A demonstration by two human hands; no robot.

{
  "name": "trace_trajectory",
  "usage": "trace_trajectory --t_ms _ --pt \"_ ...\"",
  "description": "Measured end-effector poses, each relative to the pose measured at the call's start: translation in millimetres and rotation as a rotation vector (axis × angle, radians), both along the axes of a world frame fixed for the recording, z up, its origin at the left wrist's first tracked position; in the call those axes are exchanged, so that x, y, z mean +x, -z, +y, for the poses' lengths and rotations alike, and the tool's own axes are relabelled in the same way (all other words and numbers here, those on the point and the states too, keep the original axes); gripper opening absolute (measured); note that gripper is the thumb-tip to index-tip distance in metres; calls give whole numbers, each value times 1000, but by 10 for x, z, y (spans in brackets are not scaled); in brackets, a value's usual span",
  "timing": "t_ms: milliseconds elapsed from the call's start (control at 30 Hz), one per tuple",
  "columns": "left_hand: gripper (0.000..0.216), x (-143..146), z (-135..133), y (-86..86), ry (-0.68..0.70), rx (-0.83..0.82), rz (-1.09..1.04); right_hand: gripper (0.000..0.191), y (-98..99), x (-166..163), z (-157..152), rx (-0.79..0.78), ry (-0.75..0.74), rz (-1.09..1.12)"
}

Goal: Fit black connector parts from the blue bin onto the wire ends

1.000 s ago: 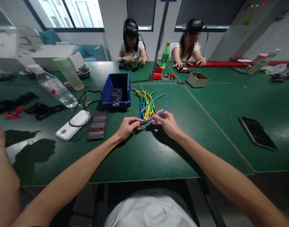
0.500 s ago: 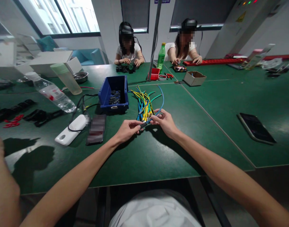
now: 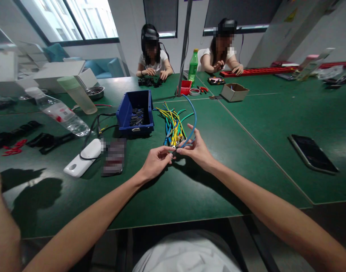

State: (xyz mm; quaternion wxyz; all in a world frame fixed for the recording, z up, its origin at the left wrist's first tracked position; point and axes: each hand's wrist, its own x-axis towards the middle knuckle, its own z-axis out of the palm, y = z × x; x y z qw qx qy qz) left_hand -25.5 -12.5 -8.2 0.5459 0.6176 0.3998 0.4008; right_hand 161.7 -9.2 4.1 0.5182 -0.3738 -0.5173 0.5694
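My left hand (image 3: 156, 161) is closed, its thumb and fingertips pinching a small black sleeve (image 3: 174, 153). Right beside it, my right hand (image 3: 199, 152) is closed on a blue wire (image 3: 195, 115), which arcs up and away over the table. The wire's end meets the sleeve between my fingertips; whether it is inside cannot be made out. Just beyond both hands lies a bundle of yellow, green and blue wires (image 3: 173, 121) with metal terminals at the near end. A blue bin (image 3: 134, 129) left of the bundle contains several dark sleeve-like pieces.
A white device (image 3: 83, 156) with a black cable and a dark phone (image 3: 114, 156) lie to my left. Bottles (image 3: 62, 111) stand or lean behind them. Another phone (image 3: 312, 153) is at right. Two people sit across the table, near a small cardboard box (image 3: 234, 93).
My hands have come closer together at the black sleeve. The blue wire now arcs higher, and my right index finger is raised. One person across the table has lifted a hand.
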Motion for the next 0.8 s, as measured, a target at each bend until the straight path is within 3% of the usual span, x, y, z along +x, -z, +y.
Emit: trace_trajectory --t_ms 333,800 --pt "32 -8 -17 -9 57 -24 0 113 -23 -29 -2 -23 48 53" --pt "33 -28 -1 14 108 -21 -29 107 -49 -32 -20 55 -16 -9"
